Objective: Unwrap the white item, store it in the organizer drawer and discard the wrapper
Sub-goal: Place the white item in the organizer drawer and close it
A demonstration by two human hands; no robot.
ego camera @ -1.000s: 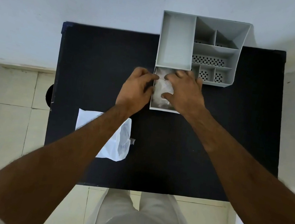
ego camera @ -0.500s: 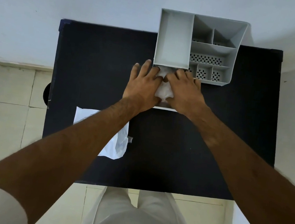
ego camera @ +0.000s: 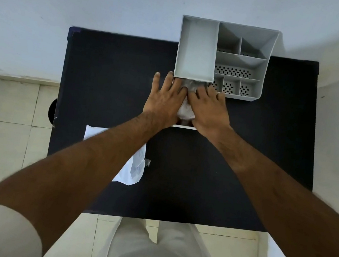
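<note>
Over the pulled-out drawer (ego camera: 184,127), the left hand (ego camera: 165,100) and right hand (ego camera: 208,108) lie flat with spread fingers, pressing the white item (ego camera: 185,110) down inside. The grey organizer (ego camera: 224,57) sits just behind; the wrapper (ego camera: 134,169) lies on the black table (ego camera: 107,71) under the left forearm.

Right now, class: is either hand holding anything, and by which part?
Nothing is gripped. Both hands, left hand and right hand, lie flat, palms down, pressing the white item from above into the drawer.

Organizer (ego camera: 224,57) sits at the table's (ego camera: 106,76) far edge, drawer (ego camera: 184,127) pulled out in front; wrapper (ego camera: 134,171) lies near-left.
</note>
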